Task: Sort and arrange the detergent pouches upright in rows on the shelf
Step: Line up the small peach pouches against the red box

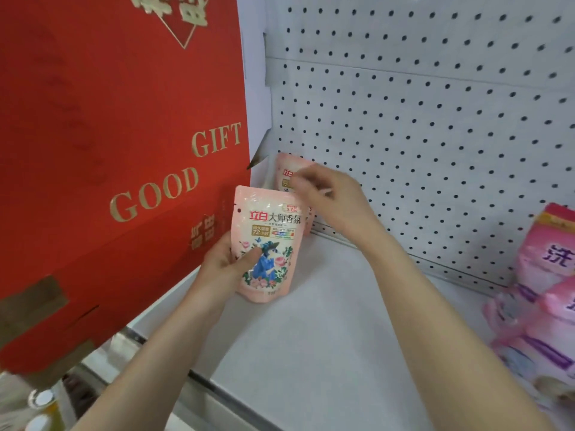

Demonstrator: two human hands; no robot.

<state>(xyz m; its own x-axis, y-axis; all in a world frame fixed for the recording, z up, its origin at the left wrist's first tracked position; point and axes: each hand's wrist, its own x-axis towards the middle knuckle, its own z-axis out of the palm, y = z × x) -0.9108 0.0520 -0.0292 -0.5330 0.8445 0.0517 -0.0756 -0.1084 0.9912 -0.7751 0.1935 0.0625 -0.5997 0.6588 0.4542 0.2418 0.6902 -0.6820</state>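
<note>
Just right of the red box [102, 169], your left hand [222, 259] grips a pink pouch [267, 244] upright on the shelf [311, 337], while behind it your right hand [326, 197] reaches blurred over a second pouch [287, 169] at the pegboard [435, 119], its grip unclear, and pink bags [541, 306] lie farthest right.

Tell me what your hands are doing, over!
Left hand gripping front pouch, upright. Right hand pinching back pouch by pegboard. Red gift box crowds the left.
</note>
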